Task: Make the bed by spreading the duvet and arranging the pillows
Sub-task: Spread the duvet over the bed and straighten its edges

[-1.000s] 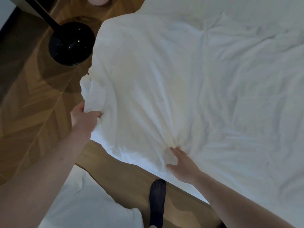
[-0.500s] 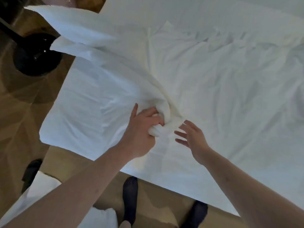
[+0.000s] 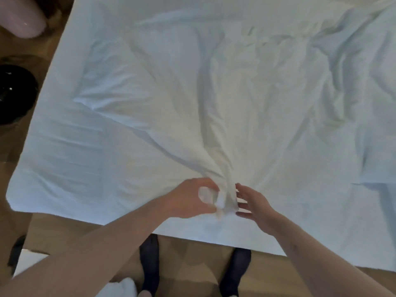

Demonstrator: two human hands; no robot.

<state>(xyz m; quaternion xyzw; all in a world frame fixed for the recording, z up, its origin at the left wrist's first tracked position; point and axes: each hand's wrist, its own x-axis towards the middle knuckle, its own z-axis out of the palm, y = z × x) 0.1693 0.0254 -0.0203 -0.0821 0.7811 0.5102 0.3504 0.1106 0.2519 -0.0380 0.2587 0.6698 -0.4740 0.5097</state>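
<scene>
A white duvet (image 3: pixel 214 93) lies wrinkled over the bed, with folds running down to a bunched point near the foot edge. My left hand (image 3: pixel 190 198) grips that bunch of white cloth, fingers curled round it. My right hand (image 3: pixel 255 202) is just right of the bunch, fingers straight and spread, fingertips at the cloth. A white pillow (image 3: pixel 27 262) lies on the floor at the lower left, partly hidden by my left arm.
A black round lamp base (image 3: pixel 15 95) stands on the wooden floor left of the bed. A pale pink object (image 3: pixel 23 22) sits at the top left. My feet in dark socks (image 3: pixel 150 262) stand at the bed's foot edge.
My left hand carried the gathered duvet from the bed's left edge to the middle of the foot edge. The raised cloth has settled flat. My right hand has lifted off and opened beside the bunch.
</scene>
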